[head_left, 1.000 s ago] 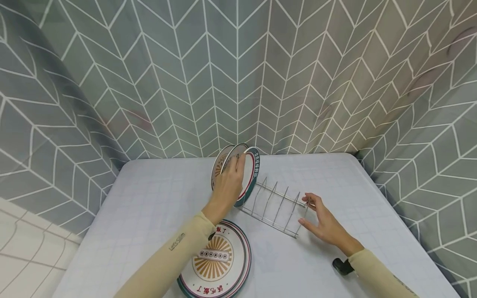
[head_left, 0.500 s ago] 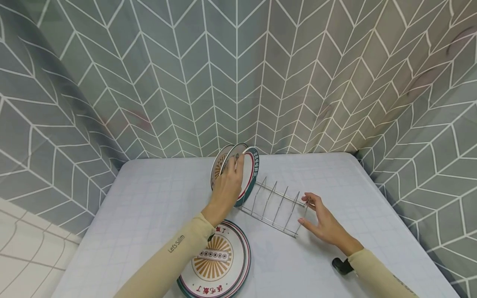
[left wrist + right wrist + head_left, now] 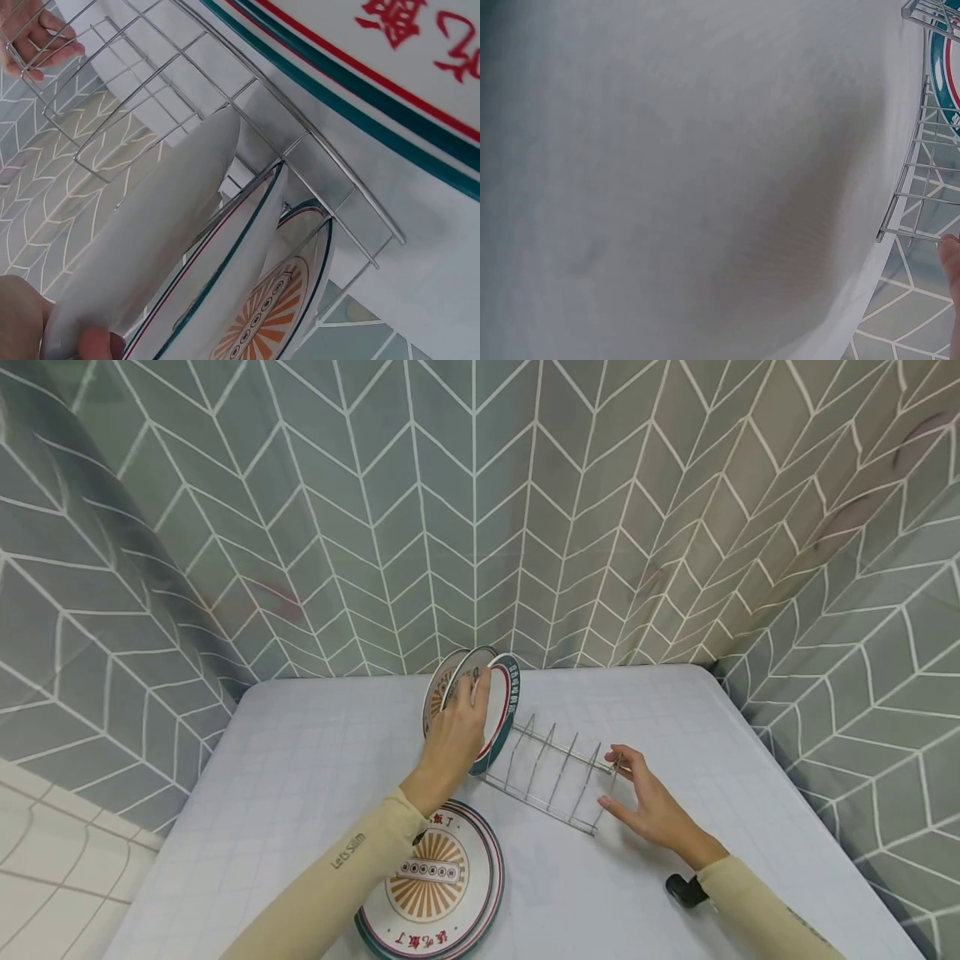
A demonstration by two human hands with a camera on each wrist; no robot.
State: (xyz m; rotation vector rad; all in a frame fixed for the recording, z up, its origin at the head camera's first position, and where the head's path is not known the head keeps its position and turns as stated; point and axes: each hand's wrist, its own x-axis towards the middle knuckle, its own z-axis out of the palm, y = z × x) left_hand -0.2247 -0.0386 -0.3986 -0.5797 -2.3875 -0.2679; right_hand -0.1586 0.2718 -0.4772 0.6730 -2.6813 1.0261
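My left hand (image 3: 450,735) pinches the upper edge of a white plate (image 3: 507,693) with a teal rim and red line. The plate stands on edge in the left part of a wire dish rack (image 3: 540,805). Two more plates stand tilted to its left; one shows an orange sunburst (image 3: 274,304) in the left wrist view. At the rack's right end my right hand (image 3: 651,808) holds the end wire between thumb and fingers. The right wrist view catches only a fingertip (image 3: 950,259) at that wire. The rack's slots toward the right hand hold no plates.
A stack of similar plates (image 3: 431,877) lies flat on the white table (image 3: 315,752), nearer the person and partly under the left forearm. Grey curtains (image 3: 472,527) with white zigzag lines surround the table's back and sides.
Both hands, the plates and the rack keep their places. The head view has shifted only very slightly.
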